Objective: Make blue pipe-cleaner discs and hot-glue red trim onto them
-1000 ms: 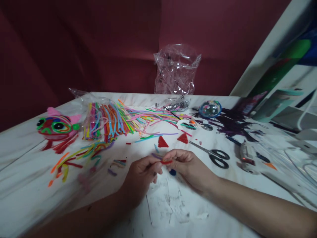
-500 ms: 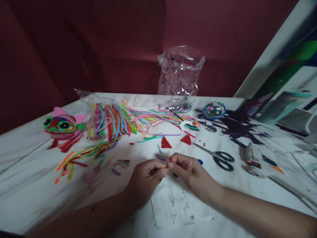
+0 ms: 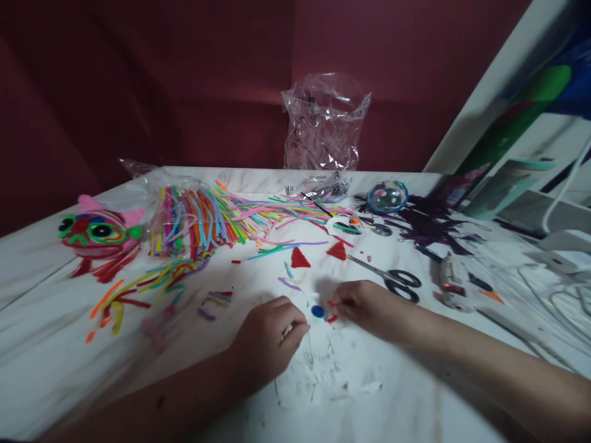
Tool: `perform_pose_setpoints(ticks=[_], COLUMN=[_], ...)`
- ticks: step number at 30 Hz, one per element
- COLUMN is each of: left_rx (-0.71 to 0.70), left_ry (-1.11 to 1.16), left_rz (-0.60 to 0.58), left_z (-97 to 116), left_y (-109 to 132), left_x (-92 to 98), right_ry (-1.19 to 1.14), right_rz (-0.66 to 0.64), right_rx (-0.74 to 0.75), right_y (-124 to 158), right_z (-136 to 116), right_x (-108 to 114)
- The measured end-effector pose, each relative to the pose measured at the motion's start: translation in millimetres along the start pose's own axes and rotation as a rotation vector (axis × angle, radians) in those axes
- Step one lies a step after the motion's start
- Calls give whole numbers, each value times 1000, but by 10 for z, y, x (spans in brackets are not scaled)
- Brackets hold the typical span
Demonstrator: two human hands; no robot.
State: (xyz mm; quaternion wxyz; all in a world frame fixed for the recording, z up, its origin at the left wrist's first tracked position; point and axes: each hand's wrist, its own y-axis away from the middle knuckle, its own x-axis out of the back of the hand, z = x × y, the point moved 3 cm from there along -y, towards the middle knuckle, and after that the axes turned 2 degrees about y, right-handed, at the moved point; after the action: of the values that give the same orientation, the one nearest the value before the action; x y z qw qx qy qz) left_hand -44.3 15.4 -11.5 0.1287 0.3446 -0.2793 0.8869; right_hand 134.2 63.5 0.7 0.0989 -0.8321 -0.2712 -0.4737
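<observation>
My left hand (image 3: 272, 335) is over the table, fingers curled together; what they hold, if anything, is too small to name. To its right, my right hand (image 3: 364, 307) pinches a small red piece (image 3: 331, 304) close to the tabletop. A blue disc (image 3: 317, 312) lies between the two hands, with another short red piece (image 3: 332, 319) beside it. Behind the hands are two red fuzzy triangles (image 3: 300, 257) and a short purple strip (image 3: 290, 283). Black-handled scissors (image 3: 401, 284) rest beyond my right hand.
A colourful animal-face figure (image 3: 99, 234) stands at the left. Bundled pipe cleaners (image 3: 198, 221) and loose strips spread along the back. Further right are a clear plastic bag (image 3: 323, 135), a transparent dome (image 3: 388, 197), purple strips (image 3: 425, 224), a glue gun (image 3: 451, 280) and cables (image 3: 540, 295).
My hands have moved apart, the right one to the right with a red piece. The blue disc between them has come into view. The whole view has shifted slightly.
</observation>
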Motion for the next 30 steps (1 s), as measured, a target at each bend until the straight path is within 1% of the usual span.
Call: perform_pose_setpoints(ticks=[3, 6, 10, 12, 15, 18, 22, 26, 30], left_rx=[-66, -106, -161, -185, -170, -152, -140, -121, -121], left_ry=[3, -3, -6, 1, -28, -58, -67, -58, -52], left_rz=[-69, -81, -64, -89, -181, -242, -272, -272, -273], left_z=[11, 26, 72, 100, 113, 105, 90, 90, 87], left_y=[18, 41, 57, 62, 64, 62, 62, 63, 65], left_x=[-52, -74, -62, -64, -87, -103, -107, -104, -112], right_ry=[52, 34, 72, 113, 127, 108, 86, 116, 100], right_rz=[21, 57, 136, 153, 160, 145, 120, 118, 160], right_rx=[-77, -69, 10, 78, 154, 179, 193, 191, 171], right_y=[-42, -23, 61, 91, 99, 73, 46, 58, 21], right_z=[131, 176, 151, 117, 71, 38, 8, 5, 20], right_x=[-50, -62, -59, -88, -140, -162, -150, -138, -108])
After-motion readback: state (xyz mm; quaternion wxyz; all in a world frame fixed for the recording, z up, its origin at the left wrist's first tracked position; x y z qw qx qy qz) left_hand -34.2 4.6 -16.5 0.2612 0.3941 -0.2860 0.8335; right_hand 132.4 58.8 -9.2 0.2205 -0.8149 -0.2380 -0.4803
